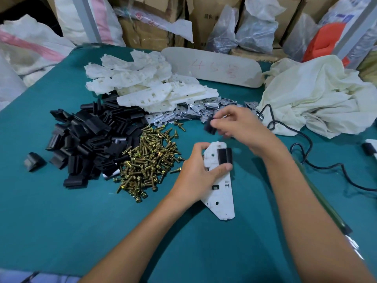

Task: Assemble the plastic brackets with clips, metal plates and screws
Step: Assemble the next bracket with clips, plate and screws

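My left hand [201,170] grips a white plastic bracket [221,193] near its top, thumb across its face. A black clip [224,158] sits fitted on that bracket just above the thumb. My right hand [238,123] hovers above and behind, pinching a second black clip [210,124] at its fingertips. Loose black clips [87,139] are heaped at the left, brass screws [146,160] lie in a pile beside them, metal plates [183,113] are spread behind, and white brackets [142,82] are stacked at the back.
A green table [61,221] carries everything. A crumpled cream cloth [316,94] lies at the right, with a black cable [306,152] looping beside my right arm. A beige board [214,66] with red writing lies at the back. Sacks and cardboard boxes surround the table.
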Demonstrator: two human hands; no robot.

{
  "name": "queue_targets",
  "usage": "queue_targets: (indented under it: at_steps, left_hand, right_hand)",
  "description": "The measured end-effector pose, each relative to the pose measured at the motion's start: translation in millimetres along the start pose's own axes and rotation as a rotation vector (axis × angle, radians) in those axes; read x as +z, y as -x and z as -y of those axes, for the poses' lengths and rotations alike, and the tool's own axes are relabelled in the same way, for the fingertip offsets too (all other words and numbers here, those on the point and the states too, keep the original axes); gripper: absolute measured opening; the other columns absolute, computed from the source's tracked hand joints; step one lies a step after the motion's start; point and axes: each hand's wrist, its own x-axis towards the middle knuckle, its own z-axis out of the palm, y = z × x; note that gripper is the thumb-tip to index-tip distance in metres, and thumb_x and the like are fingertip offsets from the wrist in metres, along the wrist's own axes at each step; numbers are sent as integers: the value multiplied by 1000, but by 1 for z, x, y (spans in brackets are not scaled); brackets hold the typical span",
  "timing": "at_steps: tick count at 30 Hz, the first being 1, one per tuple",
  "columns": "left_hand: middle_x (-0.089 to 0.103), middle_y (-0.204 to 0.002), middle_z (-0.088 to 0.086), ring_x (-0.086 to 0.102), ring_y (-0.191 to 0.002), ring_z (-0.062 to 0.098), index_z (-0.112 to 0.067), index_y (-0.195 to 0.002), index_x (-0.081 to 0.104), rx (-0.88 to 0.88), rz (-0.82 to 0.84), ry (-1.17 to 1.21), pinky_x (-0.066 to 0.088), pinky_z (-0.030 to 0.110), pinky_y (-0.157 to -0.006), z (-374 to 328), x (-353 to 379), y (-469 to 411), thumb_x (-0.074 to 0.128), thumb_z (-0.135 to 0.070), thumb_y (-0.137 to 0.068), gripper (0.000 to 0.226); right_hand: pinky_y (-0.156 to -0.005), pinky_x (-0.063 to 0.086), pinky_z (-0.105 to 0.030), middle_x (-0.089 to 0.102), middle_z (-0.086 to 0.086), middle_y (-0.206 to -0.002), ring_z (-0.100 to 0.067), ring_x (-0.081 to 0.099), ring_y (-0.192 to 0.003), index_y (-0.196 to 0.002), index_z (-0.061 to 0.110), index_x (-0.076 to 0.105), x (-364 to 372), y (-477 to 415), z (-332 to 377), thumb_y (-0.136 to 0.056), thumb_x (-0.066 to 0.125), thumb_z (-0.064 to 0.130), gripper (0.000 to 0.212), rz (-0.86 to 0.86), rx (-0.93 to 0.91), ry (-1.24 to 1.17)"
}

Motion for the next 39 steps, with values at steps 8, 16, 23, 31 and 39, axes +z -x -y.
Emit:
queue_targets:
  at_steps: [8,16,23,31,39]
  left_hand:
    - [72,-96,-20,72,-83,5,-42,-108,48,-16,-105,151,60,27,-70,-2,7,-10,82,-46,-79,45]
    - [74,-90,-15,73,-78,9,-28,-111,50,0,-161,260,52,17,-59,-2,6,-5,83,-34,-81,45]
    - [75,-90,-15,73,-76,9,-30,-110,50,21,-163,259,53,17,-58,0,7,-5,83,-37,-80,46]
    - [74,-93,-14,74,-81,9,-32,-109,50,20,-189,264,54,18,-62,1,7,-7,84,-38,-78,46]
    - [73,-89,-16,72,-79,8,-44,-102,48,65,-238,132,57,25,-66,3,12,-4,81,-41,-79,41]
  right_hand:
    - [-55,58,-27,70,-2,-76,-18,66,-62,-87,23,80,-6,125,-65,-101,59,5,32,-214,125,-399]
    - [-54,50,-18,72,-5,-82,-12,63,-57,-89,33,78,12,143,-71,-98,67,12,25,-184,58,-238]
    - [-57,54,-22,71,-12,-77,-16,64,-60,-91,30,78,13,142,-74,-95,74,15,16,-160,65,-319]
    - [-57,55,-21,73,-9,-82,-13,66,-67,-90,31,79,17,141,-76,-92,77,15,17,-215,68,-333]
    - [-53,51,-22,70,-4,-67,-12,61,-53,-92,31,78,41,150,-60,-84,85,17,18,-129,-18,-377]
